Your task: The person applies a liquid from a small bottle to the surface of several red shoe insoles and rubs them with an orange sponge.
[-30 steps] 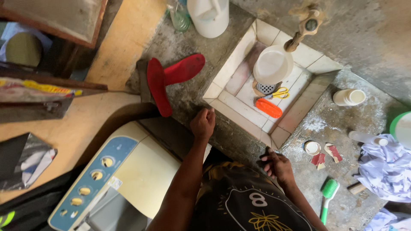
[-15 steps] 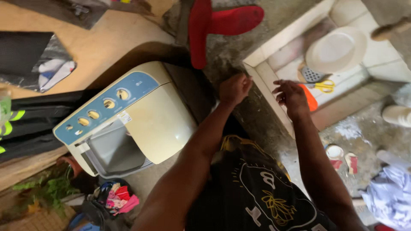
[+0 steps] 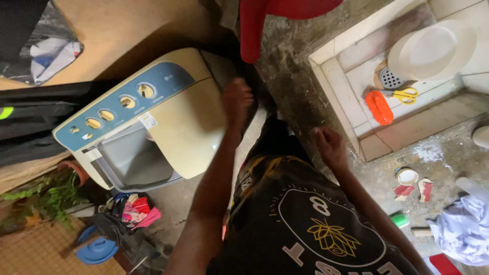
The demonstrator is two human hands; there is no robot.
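Observation:
My left hand (image 3: 237,99) rests near the right edge of a cream twin-tub washing machine (image 3: 173,122) with a blue control panel and several yellow knobs. Motion blurs the hand, and its fingers look spread with nothing in them. My right hand (image 3: 328,145) hangs in front of my dark printed shirt, curled into a loose fist, holding nothing. It is close to the rim of a tiled wash basin (image 3: 333,104) set into the concrete floor.
In the basin lie a white bucket (image 3: 433,48), an orange brush (image 3: 379,108), yellow-handled scissors (image 3: 405,94) and a drain cover. Red slippers (image 3: 254,25) sit above. White cloth (image 3: 461,229) and small lids lie right. Blue lid, clothes and plants are at bottom left.
The view has swung left and down. My left hand moved from the basin's corner toward the washing machine. My right hand drew back from the basin's edge toward my body.

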